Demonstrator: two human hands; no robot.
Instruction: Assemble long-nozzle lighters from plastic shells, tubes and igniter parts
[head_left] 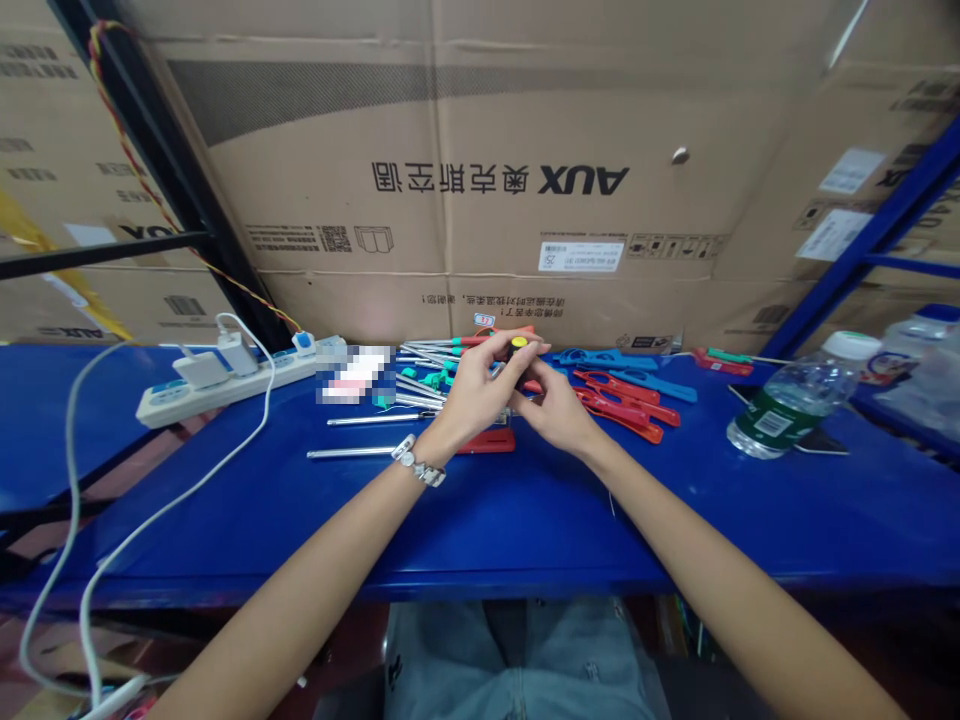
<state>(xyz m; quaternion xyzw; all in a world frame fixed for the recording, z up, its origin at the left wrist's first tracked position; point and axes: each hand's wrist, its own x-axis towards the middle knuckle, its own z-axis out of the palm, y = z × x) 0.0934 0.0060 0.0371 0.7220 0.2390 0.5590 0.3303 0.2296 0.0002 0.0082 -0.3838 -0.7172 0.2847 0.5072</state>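
We saw both grips raised together over the middle of the blue desk (525, 540), the left grip (474, 388) and the right grip (559, 408) meeting at their fingertips. Between them was a small dark piece with a yellow top (519, 343); the left grip had its fingers drawn narrow around it, and the right grip was curled in just below, though the fingers hid too much for us to tell how firmly it held. We noticed a watch (421, 465) on the wrist behind the left grip. Left of that grip, and partly behind it, we found a cluster of metal rods (420, 397) with green parts, and nearer to us a red handle (487, 441) lay beneath the left forearm. Just right of the right grip we saw red clips (626, 412) piled up, with blue clips (660, 384) beyond them. Well to the right of both grips we had a clear bottle (787, 402) with a green label, and far to their left a white power strip (244, 383). Past the grips, a big cardboard box (487, 110) stood behind everything.
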